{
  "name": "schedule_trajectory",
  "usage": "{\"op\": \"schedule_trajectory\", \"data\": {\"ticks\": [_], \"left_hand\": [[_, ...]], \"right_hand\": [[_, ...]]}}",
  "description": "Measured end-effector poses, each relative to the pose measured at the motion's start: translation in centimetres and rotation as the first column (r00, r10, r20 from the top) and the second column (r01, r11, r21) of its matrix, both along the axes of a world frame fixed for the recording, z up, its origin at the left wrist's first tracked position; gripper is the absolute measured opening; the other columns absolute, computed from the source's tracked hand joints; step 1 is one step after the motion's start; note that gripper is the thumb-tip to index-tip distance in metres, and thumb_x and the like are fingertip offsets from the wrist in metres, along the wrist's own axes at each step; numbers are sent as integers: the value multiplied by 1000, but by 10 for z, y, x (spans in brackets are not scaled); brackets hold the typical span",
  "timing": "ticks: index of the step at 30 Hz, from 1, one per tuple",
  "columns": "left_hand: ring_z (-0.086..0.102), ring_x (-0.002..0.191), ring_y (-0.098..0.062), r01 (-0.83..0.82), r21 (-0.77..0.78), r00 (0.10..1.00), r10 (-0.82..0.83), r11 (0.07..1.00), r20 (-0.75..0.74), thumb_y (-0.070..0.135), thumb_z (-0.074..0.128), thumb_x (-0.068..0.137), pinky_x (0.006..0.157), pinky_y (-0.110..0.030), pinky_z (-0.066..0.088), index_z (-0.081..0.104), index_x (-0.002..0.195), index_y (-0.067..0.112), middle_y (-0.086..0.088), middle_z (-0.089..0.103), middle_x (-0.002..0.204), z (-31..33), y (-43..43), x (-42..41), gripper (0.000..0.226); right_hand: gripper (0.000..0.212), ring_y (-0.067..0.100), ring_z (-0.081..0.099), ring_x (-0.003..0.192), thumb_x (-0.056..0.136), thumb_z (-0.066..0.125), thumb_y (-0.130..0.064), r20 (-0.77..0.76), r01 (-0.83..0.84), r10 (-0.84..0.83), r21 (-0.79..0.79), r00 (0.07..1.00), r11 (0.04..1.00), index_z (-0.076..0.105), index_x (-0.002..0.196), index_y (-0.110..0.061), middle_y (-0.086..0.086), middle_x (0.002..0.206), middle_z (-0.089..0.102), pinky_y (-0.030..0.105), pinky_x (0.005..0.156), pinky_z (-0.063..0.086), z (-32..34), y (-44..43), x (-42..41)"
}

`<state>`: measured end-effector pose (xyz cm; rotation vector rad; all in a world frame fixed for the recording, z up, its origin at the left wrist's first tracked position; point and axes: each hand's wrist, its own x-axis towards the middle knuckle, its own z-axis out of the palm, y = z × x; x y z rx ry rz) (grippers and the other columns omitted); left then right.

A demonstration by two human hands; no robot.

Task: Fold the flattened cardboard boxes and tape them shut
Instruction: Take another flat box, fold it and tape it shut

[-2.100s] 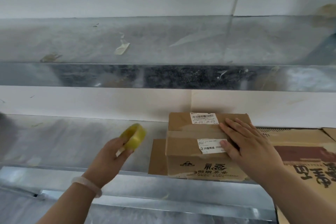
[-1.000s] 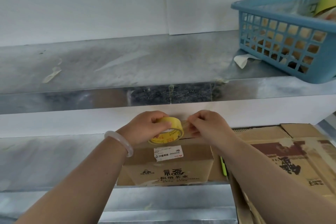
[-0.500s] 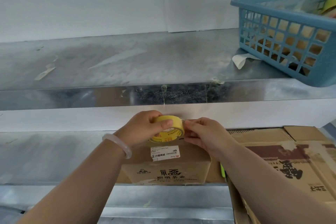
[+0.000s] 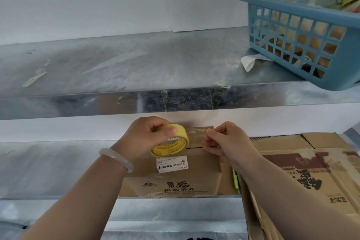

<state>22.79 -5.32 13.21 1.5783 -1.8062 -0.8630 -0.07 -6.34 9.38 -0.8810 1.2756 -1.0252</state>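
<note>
A small folded cardboard box with a white label stands on the lower metal shelf, its top flaps closed. My left hand grips a yellow tape roll above the box top. My right hand pinches the free end of clear tape, stretched a short way from the roll over the box's far top edge. A stack of flattened cardboard boxes lies to the right of the box.
A blue plastic basket stands at the right of the upper metal shelf, with a scrap of white tape beside it. A green pen lies between the box and the flat stack. The lower shelf stretches out to the left.
My left hand brought the roll from the left to the box top. My right hand left the box, took the tape end and has pulled it a little to the right.
</note>
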Motion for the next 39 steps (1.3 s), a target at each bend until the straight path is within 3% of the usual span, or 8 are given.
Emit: {"op": "schedule_trajectory", "data": {"ticks": [7, 13, 19, 23, 28, 32, 36, 39], "left_hand": [[61, 74, 11, -16, 14, 994, 15, 1000, 111, 81, 59, 55, 50, -8, 41, 66, 80, 52, 30, 66, 81, -1, -11, -25, 39], [63, 69, 9, -39, 25, 995, 37, 999, 89, 90, 51, 51, 53, -13, 41, 64, 80, 56, 27, 67, 76, 0, -13, -30, 47], [67, 78, -22, -10, 74, 1000, 11, 997, -15, 79, 41, 68, 76, -46, 52, 65, 80, 38, -5, 68, 74, -21, -8, -21, 49], [57, 60, -8, -49, 38, 998, 50, 998, -28, 77, 43, 69, 67, -37, 47, 64, 72, 31, 5, 59, 58, -26, -7, -18, 50], [61, 63, -8, -59, 17, 997, 58, 998, 41, 73, 48, 67, 67, -38, 47, 64, 70, 40, 13, 63, 60, -22, -14, -28, 37], [60, 59, -2, -73, 33, 997, 72, 997, 33, 72, 49, 64, 64, -34, 46, 64, 71, 40, 12, 64, 61, -23, -14, -34, 36], [61, 58, 1, -118, 64, 993, 119, 991, -16, 60, 57, 67, 62, -30, 43, 67, 73, 28, 11, 67, 63, -24, -14, -39, 34], [60, 57, 3, -121, 82, 991, 125, 989, -52, 58, 59, 67, 63, -29, 42, 69, 71, 30, 13, 67, 62, -24, -15, -41, 30]], "right_hand": [[12, 20, 69, 64, 93, 64, -8, 220, 160, -163, 33, 962, 987, 54, 90, -3, 10, 68, 67, 39, 66, 60, -6, 7, -32], [12, 14, 62, 54, 94, 64, -10, 165, 114, -119, 44, 979, 993, 57, 86, -3, 8, 65, 68, 30, 53, 57, -23, 14, -32], [13, 17, 62, 57, 95, 60, -6, 269, 111, -137, 110, 953, 988, 58, 83, -2, 12, 66, 64, 31, 56, 58, -37, 12, -44], [12, 18, 65, 60, 93, 64, -9, 211, 135, -137, 25, 968, 991, 54, 88, -3, 9, 67, 67, 34, 63, 59, -38, 9, -50], [17, 24, 72, 67, 90, 70, -22, 19, 136, -135, -145, 991, 980, 57, 87, -11, 9, 76, 74, 39, 72, 60, -38, 5, -82], [13, 19, 66, 67, 91, 68, -20, 83, 88, -94, 78, 992, 993, 62, 90, -9, 10, 83, 74, 41, 73, 58, -69, 10, -67], [13, 15, 64, 61, 94, 64, -14, 366, -57, -60, 300, 929, 952, 61, 97, -2, 10, 79, 70, 29, 51, 54, -87, 9, -44], [11, 13, 63, 57, 93, 66, -14, 435, -111, -56, 349, 898, 931, 59, 95, -5, 9, 76, 65, 25, 43, 52, -90, 5, -38]]}}
